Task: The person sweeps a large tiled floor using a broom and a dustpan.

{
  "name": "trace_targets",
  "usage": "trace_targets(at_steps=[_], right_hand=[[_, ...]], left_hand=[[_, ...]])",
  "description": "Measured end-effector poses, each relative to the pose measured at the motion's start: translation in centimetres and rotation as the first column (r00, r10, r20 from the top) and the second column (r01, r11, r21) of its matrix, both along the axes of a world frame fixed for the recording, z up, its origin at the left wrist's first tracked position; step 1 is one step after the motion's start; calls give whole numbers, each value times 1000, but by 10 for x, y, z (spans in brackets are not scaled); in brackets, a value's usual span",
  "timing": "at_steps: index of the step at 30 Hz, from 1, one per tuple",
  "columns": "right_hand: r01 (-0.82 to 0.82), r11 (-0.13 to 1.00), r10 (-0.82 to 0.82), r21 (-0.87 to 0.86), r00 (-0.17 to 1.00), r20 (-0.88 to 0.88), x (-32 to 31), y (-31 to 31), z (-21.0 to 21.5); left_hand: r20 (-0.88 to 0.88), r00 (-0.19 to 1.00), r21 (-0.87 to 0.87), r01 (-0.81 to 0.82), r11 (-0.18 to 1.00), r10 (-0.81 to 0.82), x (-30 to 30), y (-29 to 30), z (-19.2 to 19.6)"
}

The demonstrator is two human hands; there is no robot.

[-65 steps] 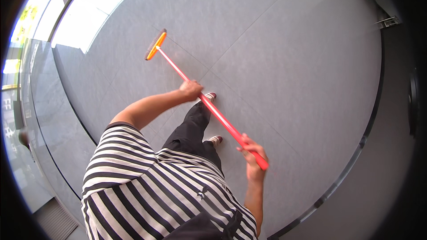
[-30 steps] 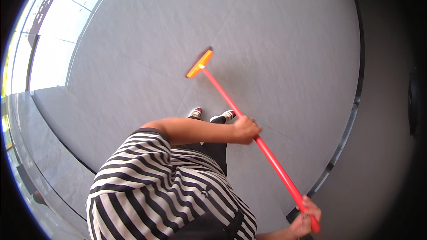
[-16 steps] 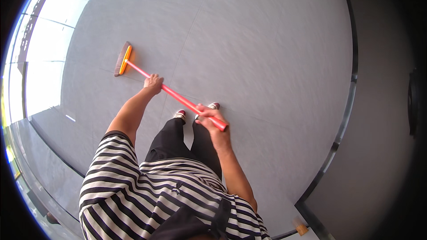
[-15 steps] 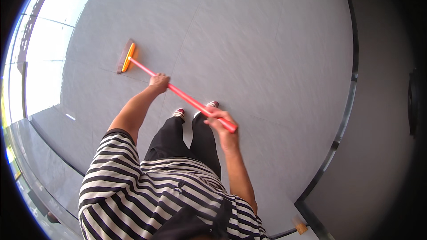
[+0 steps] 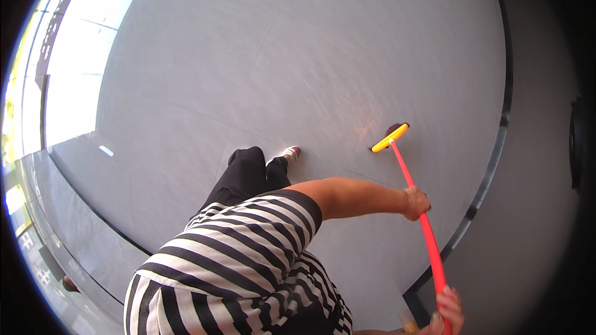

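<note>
A broom with a red handle and a yellow head (image 5: 390,139) reaches from the lower right up to the floor right of my feet. Dark bristles show along the far side of its head. My left hand (image 5: 416,203) is wrapped round the middle of the handle, my left arm stretched across my body. Lower down, by the picture's bottom edge, my right hand (image 5: 449,311) grips the handle near its upper end. That hand is slightly blurred, and most of the right forearm lies outside the picture.
Grey tiled floor (image 5: 298,56) spreads ahead. On the right a wall (image 5: 540,149) rises behind a dark skirting strip (image 5: 508,87). Glass panels (image 5: 68,211) and bright light line the left. A small yellowish object (image 5: 408,322) sits by the wall corner near my right hand.
The broom has swung from the left of my feet across to the right, near the wall. Both hands moved right with it, still holding the handle, and my body has turned.
</note>
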State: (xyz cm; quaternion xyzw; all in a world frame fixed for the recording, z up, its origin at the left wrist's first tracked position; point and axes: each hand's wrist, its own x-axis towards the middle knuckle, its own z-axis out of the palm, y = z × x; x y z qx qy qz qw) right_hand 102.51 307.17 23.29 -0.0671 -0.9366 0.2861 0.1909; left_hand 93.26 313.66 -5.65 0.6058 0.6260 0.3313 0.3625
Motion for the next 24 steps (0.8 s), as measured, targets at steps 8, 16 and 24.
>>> trace_targets(at_steps=[8,16,24], right_hand=[[69,836,-233,-545,943,-238,8,22,-8],[83,307,143,-948,981,132,-137,-78,-220],[131,350,333,-927,908,254,-217,-191,-306]], left_hand=[[-246,964,-103,-127,986,98,-80,-113,16],[-514,776,-465,-609,642,364,-209,-391,-148],[-553,716,-595,-697,401,426,-259,-509,-231]])
